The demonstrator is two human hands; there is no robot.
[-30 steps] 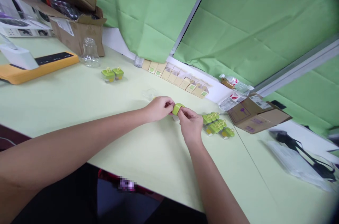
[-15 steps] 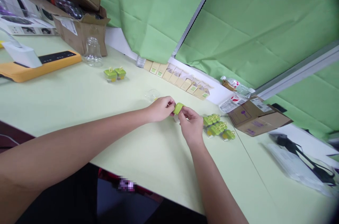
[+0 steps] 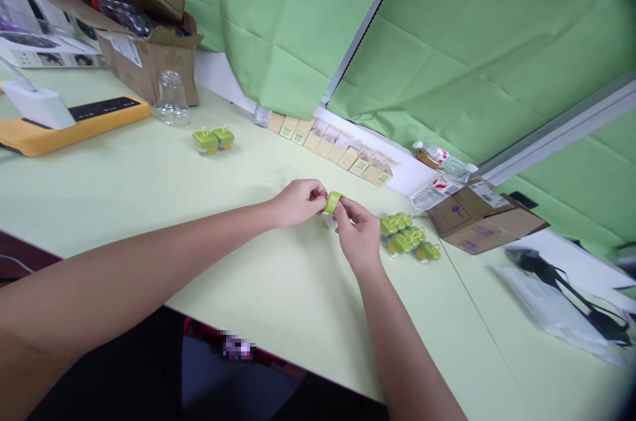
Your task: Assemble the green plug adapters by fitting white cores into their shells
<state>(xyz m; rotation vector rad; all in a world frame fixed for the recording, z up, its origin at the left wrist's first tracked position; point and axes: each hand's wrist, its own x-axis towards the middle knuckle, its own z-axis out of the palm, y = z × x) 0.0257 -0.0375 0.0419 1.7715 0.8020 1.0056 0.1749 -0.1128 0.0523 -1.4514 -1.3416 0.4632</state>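
Between my two hands is a small green lid [image 3: 332, 202], held above the table. My right hand [image 3: 358, 229] grips its right side between thumb and fingers. My left hand [image 3: 302, 201] is closed in a pinch at the lid's left edge; what its fingertips hold is too small to make out. Partly hidden under my hands, a small whitish piece [image 3: 330, 222] shows. A clear plastic piece [image 3: 283, 177] lies just behind my left hand. To the right stands a group of small clear containers with green lids and yellow loops [image 3: 406, 235].
Two more green-lidded containers [image 3: 213, 140] stand at the left, near a clear bottle [image 3: 171, 99] and an orange power strip [image 3: 109, 115]. Small tan boxes [image 3: 330, 144] line the wall. Cardboard boxes [image 3: 144, 66] sit at back left, another box [image 3: 479, 215] at right.
Both hands stay around the green lid with only slight finger movement. The whole view has shifted a little; the objects on the table look unmoved.
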